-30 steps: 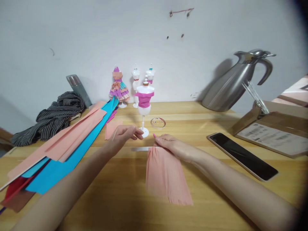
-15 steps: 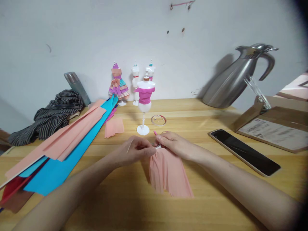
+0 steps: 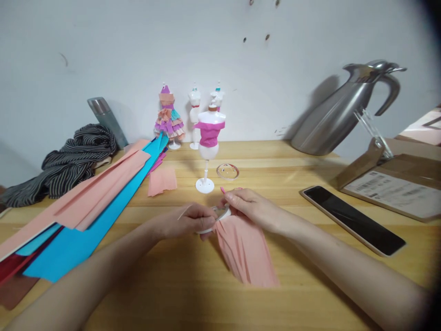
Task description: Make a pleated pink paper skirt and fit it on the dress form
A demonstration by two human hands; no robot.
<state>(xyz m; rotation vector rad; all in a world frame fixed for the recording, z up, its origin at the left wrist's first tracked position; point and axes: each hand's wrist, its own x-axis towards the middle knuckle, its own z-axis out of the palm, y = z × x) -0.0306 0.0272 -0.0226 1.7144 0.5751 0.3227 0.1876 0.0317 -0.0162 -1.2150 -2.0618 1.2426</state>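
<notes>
My left hand [image 3: 189,219] pinches the free end of a narrow white strip [image 3: 224,213], which looks like tape and is bent in a curve. The strip runs along the gathered top edge of a peach crepe paper piece [image 3: 246,255]. My right hand [image 3: 250,204] is closed on the top of that paper, thumb uppermost. A small pink tip [image 3: 222,189] pokes out by its fingers; what it belongs to is hidden. Behind the hands stands a white mini mannequin [image 3: 208,151] wrapped in a magenta band [image 3: 210,134].
Crepe paper sheets [image 3: 103,193] lie at left, near a striped cloth [image 3: 79,151] and a flask [image 3: 106,119]. A dressed mannequin [image 3: 168,115] stands by the wall. A clear round dish [image 3: 228,171], phone [image 3: 353,220], steel jug [image 3: 341,110] and cardboard box [image 3: 396,184] are also there.
My left hand came down from beside the mannequin's base and took hold of the strip's free end. The strip, straight before, now curves. My right hand stays on the peach paper.
</notes>
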